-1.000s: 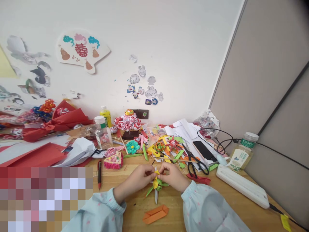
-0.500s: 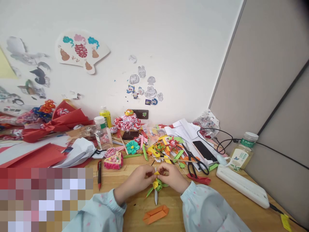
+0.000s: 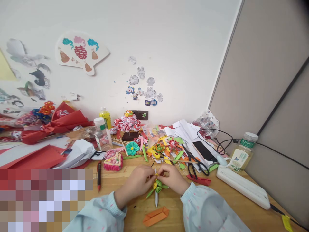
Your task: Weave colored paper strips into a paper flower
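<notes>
My left hand (image 3: pixel 143 179) and my right hand (image 3: pixel 172 177) meet fingertip to fingertip over the wooden table. Both pinch the yellow part of a folded-paper piece (image 3: pixel 158 185) in yellow, green and a silvery grey. Its green leaf-like ends spread out below my fingers, and a grey pointed end sticks out toward me. My fingertips hide much of the yellow fold. Nearer to me, apart from both hands, an orange folded paper strip (image 3: pixel 156 216) lies flat on the table.
Black scissors (image 3: pixel 193 162), a phone (image 3: pixel 204 151) and a white power strip (image 3: pixel 242 187) lie to the right. Behind my hands are coloured paper pieces and a teal flower (image 3: pixel 132 148). A pen (image 3: pixel 99 176) and a pink heart-shaped box (image 3: pixel 113 162) are at left. Bottles stand on both sides.
My fingers have shifted slightly on the yellow paper, and less of it shows between them. The green and yellow piece has turned a little. The orange strip stays put.
</notes>
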{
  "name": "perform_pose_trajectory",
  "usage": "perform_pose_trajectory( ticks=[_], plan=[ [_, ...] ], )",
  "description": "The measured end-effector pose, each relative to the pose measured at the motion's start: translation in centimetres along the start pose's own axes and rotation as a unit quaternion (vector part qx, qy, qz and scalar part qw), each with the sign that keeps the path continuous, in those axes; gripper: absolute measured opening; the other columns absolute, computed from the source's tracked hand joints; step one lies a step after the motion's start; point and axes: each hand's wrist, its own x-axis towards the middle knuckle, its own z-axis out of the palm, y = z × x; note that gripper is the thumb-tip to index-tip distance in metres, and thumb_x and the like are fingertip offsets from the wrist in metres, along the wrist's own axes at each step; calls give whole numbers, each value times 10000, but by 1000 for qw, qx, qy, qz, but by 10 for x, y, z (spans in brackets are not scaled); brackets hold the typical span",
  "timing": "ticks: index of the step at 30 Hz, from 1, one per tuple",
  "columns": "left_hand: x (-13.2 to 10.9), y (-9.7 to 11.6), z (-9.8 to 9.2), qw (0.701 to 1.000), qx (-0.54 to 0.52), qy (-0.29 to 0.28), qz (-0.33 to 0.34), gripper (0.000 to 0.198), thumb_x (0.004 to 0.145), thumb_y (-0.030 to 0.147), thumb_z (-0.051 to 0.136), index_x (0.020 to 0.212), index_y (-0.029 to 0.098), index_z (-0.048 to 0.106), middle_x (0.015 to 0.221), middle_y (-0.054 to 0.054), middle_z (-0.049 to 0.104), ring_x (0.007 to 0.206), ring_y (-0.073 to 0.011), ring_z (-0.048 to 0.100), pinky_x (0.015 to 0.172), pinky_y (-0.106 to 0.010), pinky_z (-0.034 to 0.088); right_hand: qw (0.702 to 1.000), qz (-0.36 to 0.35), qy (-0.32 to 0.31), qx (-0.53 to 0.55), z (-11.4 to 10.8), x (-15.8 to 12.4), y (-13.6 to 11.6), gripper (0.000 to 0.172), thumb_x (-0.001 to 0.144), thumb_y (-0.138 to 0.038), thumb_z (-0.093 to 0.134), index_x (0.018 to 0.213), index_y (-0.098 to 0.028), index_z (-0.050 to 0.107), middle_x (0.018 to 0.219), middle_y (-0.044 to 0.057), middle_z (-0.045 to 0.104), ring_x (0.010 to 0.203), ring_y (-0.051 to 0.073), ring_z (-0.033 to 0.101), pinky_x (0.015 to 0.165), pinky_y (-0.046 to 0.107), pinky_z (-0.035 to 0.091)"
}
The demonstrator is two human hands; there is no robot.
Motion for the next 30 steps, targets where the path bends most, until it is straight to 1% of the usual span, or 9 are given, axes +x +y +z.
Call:
perform_pose_trajectory(
  ticks=[5,11,16,20,22,24,26,28,30],
  plan=[
    [0,-2,3,994,82,54,37,216,858,259,442,743,186,609,704,-40,639,682,-170,569,624,-243,367,1000,1,-9,8,0,1,3,77,687,-95,602,662,-163,627,675,1,596,667,144,550,620,238,422],
    [1,-5,6,985,128,67,95,225,846,162,422,724,185,609,683,-43,626,652,-165,556,618,-257,379,998,21,-23,53,2,-1,8,47,709,-145,598,730,-168,633,726,6,610,705,148,566,647,251,456],
    [2,-7,11,988,110,86,64,183,854,174,426,771,176,589,735,-52,647,694,-177,573,644,-269,408,996,32,-19,84,4,0,7,61,714,-169,599,769,-167,627,724,8,619,694,150,576,649,260,469],
    [1,-7,13,992,78,84,46,178,861,192,431,799,170,596,778,-67,656,732,-189,574,675,-280,405,993,50,-13,102,4,1,6,175,696,-155,603,870,-168,624,731,9,626,704,161,591,662,274,476],
    [0,-6,12,996,28,82,34,181,860,216,439,799,178,605,779,-60,645,741,-189,559,682,-281,392,993,51,-16,102,4,1,5,179,702,-167,603,880,-167,625,724,9,626,701,162,592,660,277,473],
    [1,-6,12,993,-84,77,-2,175,847,256,464,778,184,607,763,-42,622,741,-183,537,681,-278,381,994,44,-16,96,3,1,4,136,710,-174,595,842,-165,628,730,14,629,700,163,590,654,275,468],
    [3,-8,12,964,-246,73,-63,199,831,326,485,741,182,587,732,-18,585,716,-168,514,672,-272,380,996,33,-7,79,2,1,1,86,714,-165,584,786,-162,630,735,20,633,702,165,585,654,275,462],
    [7,-11,13,917,-377,66,-115,257,813,417,485,759,176,556,718,1,552,676,-148,504,649,-265,394,998,24,4,57,0,1,0,65,711,-145,579,745,-162,632,737,24,638,705,168,579,660,278,453],
    [10,-15,15,893,-427,45,-133,329,771,488,511,840,168,541,729,6,556,637,-136,519,615,-263,414,999,17,13,41,-1,2,-2,72,708,-124,584,733,-165,638,744,25,645,715,170,578,668,278,444]
  ],
)
